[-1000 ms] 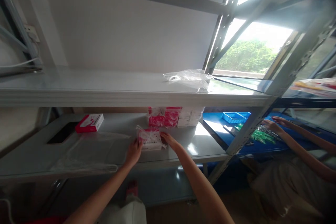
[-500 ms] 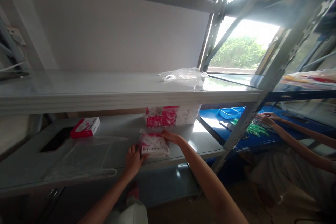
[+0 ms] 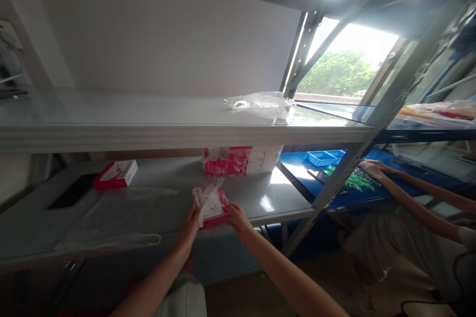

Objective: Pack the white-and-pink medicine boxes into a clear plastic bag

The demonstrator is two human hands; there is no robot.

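Head view: a small red-and-white box wrapped in a clear plastic bag [image 3: 210, 206] is held at the front edge of the grey lower shelf [image 3: 156, 198], approx. mid-shelf. The left hand [image 3: 191, 224] is cupped against the box's left side, fingers curled round it; the right hand [image 3: 238, 218] is pressed to its right near corner, so the box is clamped betw. both hands. Bag neck is bunched and sticks up over the box top.

Just left of the hands a large flat clear plastic bag [image 3: 115, 218] lies spread on the shelf. Further back-left, a loose red-and-white box [image 3: 115, 174] is set beside a dark rectangular cut-out [image 3: 70, 197]. At the back, a stack of red-and-white boxes [image 3: 241, 160] is lined up under the grey upper shelf [image 3: 148, 126], on which a crumpled clear bag [image 3: 260, 102] rests.

At right, a co-worker's hand [image 3: 372, 168] is laid on green items over a blue worktop [image 3: 316, 173], w/ a blue tray [image 3: 323, 157] behind; well apart from the box.

Judgement: grip is best kept on the box itself, not film only, since thin plastic probably slips. Even pressure from both sides is advised, and the loose bag neck should be kept clear of the shelf edge.
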